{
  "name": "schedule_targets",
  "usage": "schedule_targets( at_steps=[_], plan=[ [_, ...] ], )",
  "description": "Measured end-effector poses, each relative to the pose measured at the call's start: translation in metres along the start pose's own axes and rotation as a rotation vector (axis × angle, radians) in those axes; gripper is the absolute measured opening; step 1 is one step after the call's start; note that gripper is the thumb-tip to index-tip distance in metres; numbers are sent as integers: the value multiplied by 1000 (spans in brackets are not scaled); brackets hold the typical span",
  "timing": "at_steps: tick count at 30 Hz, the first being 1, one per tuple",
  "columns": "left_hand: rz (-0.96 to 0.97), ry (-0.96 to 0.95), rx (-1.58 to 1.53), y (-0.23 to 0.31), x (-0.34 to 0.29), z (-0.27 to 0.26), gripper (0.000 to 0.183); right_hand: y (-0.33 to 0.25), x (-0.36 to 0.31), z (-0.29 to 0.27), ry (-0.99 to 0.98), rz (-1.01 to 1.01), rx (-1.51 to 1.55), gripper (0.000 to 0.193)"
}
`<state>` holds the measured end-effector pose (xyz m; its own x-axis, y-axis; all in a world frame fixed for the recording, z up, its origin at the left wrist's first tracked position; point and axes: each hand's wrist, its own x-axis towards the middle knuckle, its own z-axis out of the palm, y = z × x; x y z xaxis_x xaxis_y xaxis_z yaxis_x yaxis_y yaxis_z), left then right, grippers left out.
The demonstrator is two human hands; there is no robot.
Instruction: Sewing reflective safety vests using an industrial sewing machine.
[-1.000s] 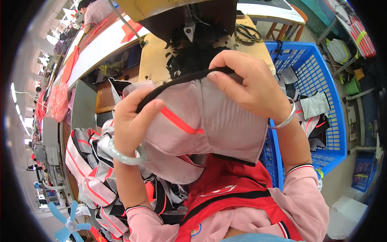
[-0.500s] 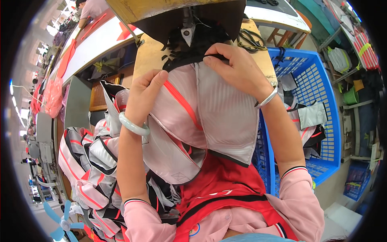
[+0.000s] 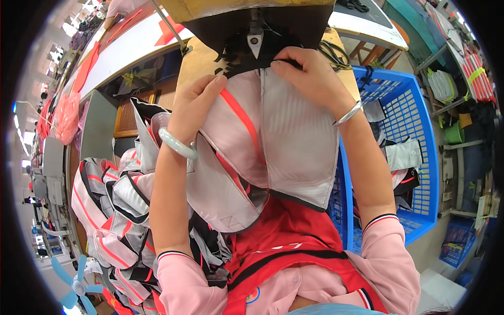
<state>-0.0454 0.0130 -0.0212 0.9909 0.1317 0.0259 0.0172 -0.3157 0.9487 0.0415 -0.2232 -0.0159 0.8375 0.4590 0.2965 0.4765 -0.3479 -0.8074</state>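
A grey fabric piece (image 3: pixel 299 142) hangs from both my hands, with a bright red-orange stripe and black edging. My left hand (image 3: pixel 197 107) pinches its upper left edge, thumb on top. Farther right, my right hand (image 3: pixel 312 79) is closed on the black top edge, thumb and fingers pinching it. The lower part of the piece drapes over my red apron (image 3: pixel 289 236). Just beyond the top edge is the pointed metal tip (image 3: pixel 254 44) of a machine with a dark housing (image 3: pixel 210 32). Whether the black edge touches the machine is hard to see.
To the left lies a heap of similar grey pieces (image 3: pixel 118 210). A blue plastic basket (image 3: pixel 428 157) with more pieces stands at the right. Black-handled scissors (image 3: pixel 336 55) rest on the wooden tabletop (image 3: pixel 197 55). A person (image 3: pixel 121 9) sits at the far left.
Both hands have moved slightly forward, carrying the fabric's top edge closer to the machine. The grip of each hand looks the same.
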Motion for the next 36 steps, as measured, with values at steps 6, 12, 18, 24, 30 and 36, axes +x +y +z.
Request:
schedule_targets(
  at_steps=[6, 12, 18, 24, 30, 36],
  plan=[
    [-28, 3, -77, 1, 6, 2, 29, 2, 6, -4, -43, 1, -28, 25],
    [-71, -9, -216, 1, 11, -3, 29, -6, 12, -7, -11, -26, 16, 29],
    [-80, -6, -305, 3, 11, -3, 28, -6, 12, -5, 5, -2, 29, 30],
    [-57, 23, -331, 0, 11, 3, 31, -3, 13, -7, -11, -3, 101, 30],
    [-128, 0, -282, 9, -6, -7, 30, -11, -10, -33, -35, -16, 87, 27],
    [-24, -379, -21, 6, -54, -3, 37, -48, -125, -61, -569, -178, 49, 14]
  ],
)
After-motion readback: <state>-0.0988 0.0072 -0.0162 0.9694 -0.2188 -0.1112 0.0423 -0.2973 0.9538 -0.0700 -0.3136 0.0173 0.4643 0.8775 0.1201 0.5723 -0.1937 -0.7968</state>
